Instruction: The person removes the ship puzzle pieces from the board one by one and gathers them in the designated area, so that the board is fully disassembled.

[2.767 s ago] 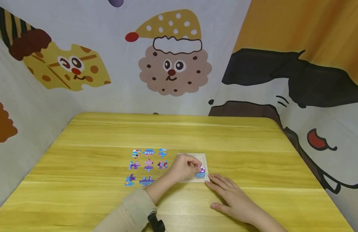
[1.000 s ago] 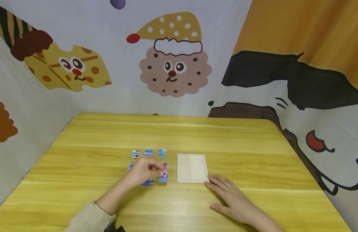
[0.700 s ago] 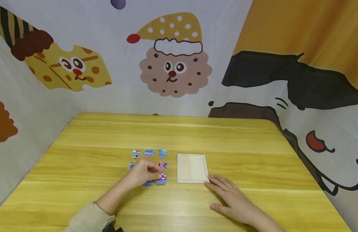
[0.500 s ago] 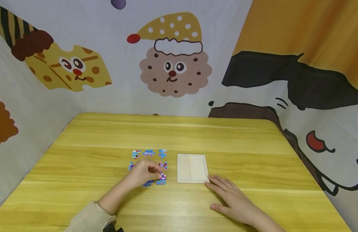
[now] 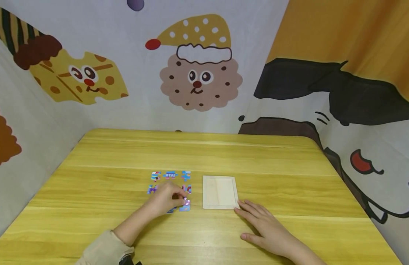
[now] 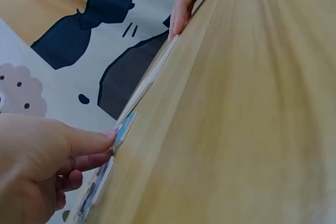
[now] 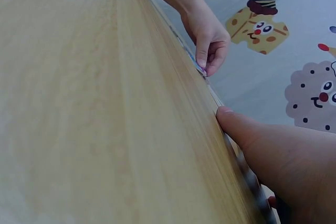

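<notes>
My left hand (image 5: 181, 200) pinches a blue and purple puzzle piece (image 5: 184, 206) at the table top, at the near right corner of a small grid of loose pieces. The left wrist view shows its fingertips (image 6: 107, 136) on the piece's edge (image 6: 125, 124). In the right wrist view the left hand (image 7: 206, 65) points down at the same piece (image 7: 200, 68). A shallow wooden puzzle tray (image 5: 220, 192) lies just to the right with nothing in it. My right hand (image 5: 254, 221) lies flat on the table, fingertips (image 5: 238, 209) at the tray's near right corner.
Several other colourful pieces (image 5: 170, 174) lie in rows left of the tray on the yellow wooden table (image 5: 204, 151). Cartoon-printed cloth walls (image 5: 197, 73) close in the back and both sides. A beige sleeve (image 5: 105, 250) covers my left forearm.
The left hand took the piece out of the tray and moved it left to the grid; over the last second it lowered it to the table. The right hand stayed still.
</notes>
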Action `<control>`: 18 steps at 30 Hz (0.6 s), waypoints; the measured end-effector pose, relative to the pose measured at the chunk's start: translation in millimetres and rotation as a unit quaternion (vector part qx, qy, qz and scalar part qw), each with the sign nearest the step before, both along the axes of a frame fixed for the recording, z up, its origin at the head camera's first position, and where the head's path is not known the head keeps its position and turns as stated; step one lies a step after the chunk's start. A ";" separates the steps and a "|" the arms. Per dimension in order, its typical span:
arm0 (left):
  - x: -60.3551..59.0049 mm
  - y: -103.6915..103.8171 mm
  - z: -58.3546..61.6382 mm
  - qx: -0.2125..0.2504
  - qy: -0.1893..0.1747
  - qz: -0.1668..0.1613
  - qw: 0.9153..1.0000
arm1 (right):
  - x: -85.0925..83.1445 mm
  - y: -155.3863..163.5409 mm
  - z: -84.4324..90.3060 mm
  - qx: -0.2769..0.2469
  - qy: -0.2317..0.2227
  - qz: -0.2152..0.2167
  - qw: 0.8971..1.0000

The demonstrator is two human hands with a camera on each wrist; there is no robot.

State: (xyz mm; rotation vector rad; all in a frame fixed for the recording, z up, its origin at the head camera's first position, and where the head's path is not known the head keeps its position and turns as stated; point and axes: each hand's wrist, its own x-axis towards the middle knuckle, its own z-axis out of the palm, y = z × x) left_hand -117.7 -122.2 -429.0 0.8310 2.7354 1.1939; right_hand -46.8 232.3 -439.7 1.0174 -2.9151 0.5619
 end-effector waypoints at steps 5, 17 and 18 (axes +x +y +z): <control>0.5 1.3 1.8 -0.039 0.032 0.001 0.999 | -0.3 -0.6 0.3 -0.002 0.008 0.006 1.000; 2.5 3.0 1.2 -0.072 0.072 0.009 0.995 | 0.0 -0.9 1.3 -0.001 -0.002 -0.004 1.000; 2.5 2.7 0.8 -0.071 0.071 0.010 0.995 | 0.2 -1.1 1.0 -0.001 -0.004 -0.004 1.000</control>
